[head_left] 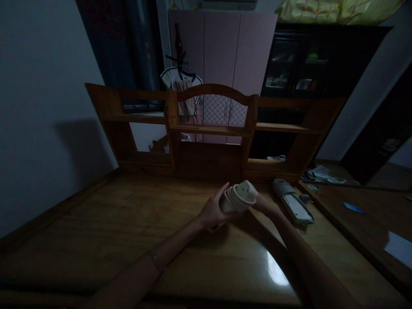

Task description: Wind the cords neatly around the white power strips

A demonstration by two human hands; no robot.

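A nested stack of pale paper cups (232, 201) is held tilted above the wooden desktop, its open rims facing up and to the right. Wrapped around the stack's left side is my left hand (212, 213), its thumb pointing up along the rims. From the right, my right hand (262, 203) grips the rim end, where a whitish cup edge (247, 189) with small dark spots sticks up. Most of my right fingers are hidden behind the cups. Dim light and blur hide how many cups there are.
The wooden desktop (128, 223) ends at a shelf unit (212, 128) with several compartments. A power strip (292, 206) with its coiled cord lies to the right. Farther right are a blue card (352, 207) and white paper (399, 248) on a lower surface. A wall (48, 107) borders the left.
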